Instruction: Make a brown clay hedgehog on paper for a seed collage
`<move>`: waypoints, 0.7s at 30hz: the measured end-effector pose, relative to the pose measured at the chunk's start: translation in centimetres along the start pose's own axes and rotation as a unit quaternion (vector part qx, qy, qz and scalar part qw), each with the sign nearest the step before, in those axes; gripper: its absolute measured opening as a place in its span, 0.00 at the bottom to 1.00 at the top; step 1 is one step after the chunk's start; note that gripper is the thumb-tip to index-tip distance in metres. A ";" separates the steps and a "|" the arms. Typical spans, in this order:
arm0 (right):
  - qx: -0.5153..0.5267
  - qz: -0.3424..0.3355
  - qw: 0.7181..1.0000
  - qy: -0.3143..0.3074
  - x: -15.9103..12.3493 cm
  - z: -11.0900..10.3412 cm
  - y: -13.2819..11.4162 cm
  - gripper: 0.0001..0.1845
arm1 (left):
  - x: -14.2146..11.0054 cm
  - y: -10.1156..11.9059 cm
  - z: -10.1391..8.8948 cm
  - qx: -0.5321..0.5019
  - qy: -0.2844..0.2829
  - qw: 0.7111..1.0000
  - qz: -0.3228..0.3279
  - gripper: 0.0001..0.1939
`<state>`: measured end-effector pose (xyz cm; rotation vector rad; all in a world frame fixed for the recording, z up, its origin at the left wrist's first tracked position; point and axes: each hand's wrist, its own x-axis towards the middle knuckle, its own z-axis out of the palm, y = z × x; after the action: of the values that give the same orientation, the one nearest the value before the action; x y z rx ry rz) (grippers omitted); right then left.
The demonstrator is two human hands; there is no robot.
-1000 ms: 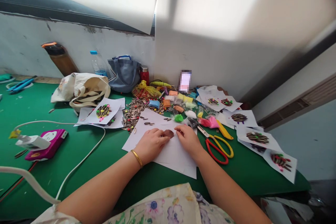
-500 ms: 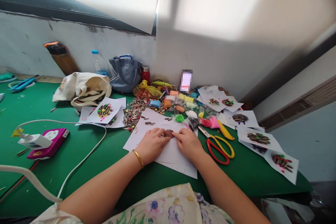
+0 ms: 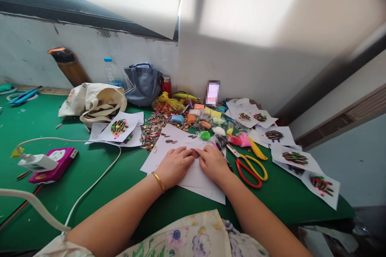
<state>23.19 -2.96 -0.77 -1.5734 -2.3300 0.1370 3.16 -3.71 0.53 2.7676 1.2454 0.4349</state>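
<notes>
A small lump of brown modelling clay point(image 3: 194, 152) lies on a sheet of white paper point(image 3: 169, 132) in front of me. From the left, my left hand point(image 3: 175, 165) holds it at the edge with closed, bent fingers. My right hand point(image 3: 214, 164) pinches and presses the other side, fingertips nearly meeting the left ones. The fingers cover part of the clay. A few loose sunflower seeds point(image 3: 171, 141) rest on the paper above my hands. Just right of my right hand is a black pen point(image 3: 224, 154), partly hidden.
Scissors with red and yellow handles point(image 3: 249, 172) lie to the right. Behind the paper are a sunflower seed pile point(image 3: 155, 128) and coloured clay packets point(image 3: 191, 118). Seed-decorated sheets point(image 3: 297, 158) line the right edge. A purple power strip point(image 3: 54, 166) and white cable point(image 3: 90, 184) are left.
My fingers have closed in slightly over the brown clay, covering a little more of it. The view has shifted slightly; the other things stay in place.
</notes>
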 end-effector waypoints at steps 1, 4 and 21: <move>0.004 0.000 1.000 -0.001 0.1 0.1 0.1 0.20 | 0.0 0.0 0.0 0.001 -0.001 1.000 -0.001 0.15; 0.030 -0.003 1.000 0.003 0.2 0.3 0.7 0.21 | 0.0 0.0 0.0 0.003 -0.007 1.000 -0.005 0.20; 0.042 -0.018 0.999 0.006 0.7 0.8 0.9 0.22 | 0.0 0.0 0.4 0.024 -0.013 1.000 -0.011 0.22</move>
<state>23.50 -1.93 -1.57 -1.4876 -2.3118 0.2139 3.28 -3.64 0.10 2.7871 1.2959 0.3723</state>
